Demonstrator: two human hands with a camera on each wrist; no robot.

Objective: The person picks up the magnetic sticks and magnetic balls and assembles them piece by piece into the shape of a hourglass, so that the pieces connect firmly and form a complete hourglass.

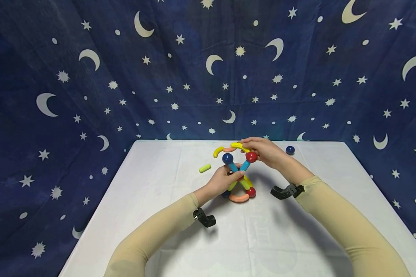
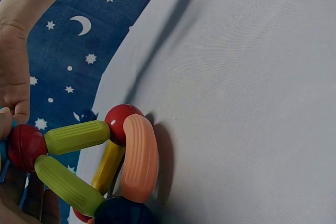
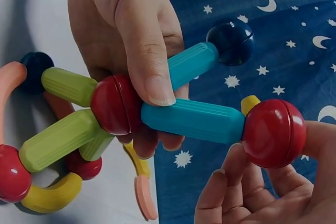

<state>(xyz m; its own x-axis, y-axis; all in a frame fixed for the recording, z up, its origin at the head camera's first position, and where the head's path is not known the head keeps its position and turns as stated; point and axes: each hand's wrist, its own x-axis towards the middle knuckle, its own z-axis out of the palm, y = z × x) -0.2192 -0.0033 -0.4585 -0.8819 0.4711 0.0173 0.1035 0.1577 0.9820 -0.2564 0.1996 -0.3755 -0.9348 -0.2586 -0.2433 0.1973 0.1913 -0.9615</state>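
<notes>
My left hand (image 1: 222,180) grips the middle of a standing build of magnetic rods and balls. Its thumb presses where a blue rod (image 3: 194,121) meets the central red ball (image 3: 113,104). Two blue rods spread upward, one topped by a dark blue ball (image 1: 227,158), the other by a red ball (image 1: 251,157). At that red ball, my right hand (image 1: 263,151) pinches a yellow curved rod (image 1: 240,146); most of the rod is hidden in the right wrist view. Green rods (image 2: 77,136) run down to a base with balls and an orange curved rod (image 2: 140,158).
On the white table (image 1: 159,177), a loose green rod (image 1: 205,168) lies left of the build. Another yellow curved rod (image 1: 218,152) and an orange curved rod (image 1: 229,149) lie behind it. A dark blue ball (image 1: 290,150) rests at the back right. Star-patterned cloth (image 1: 194,77) surrounds the table.
</notes>
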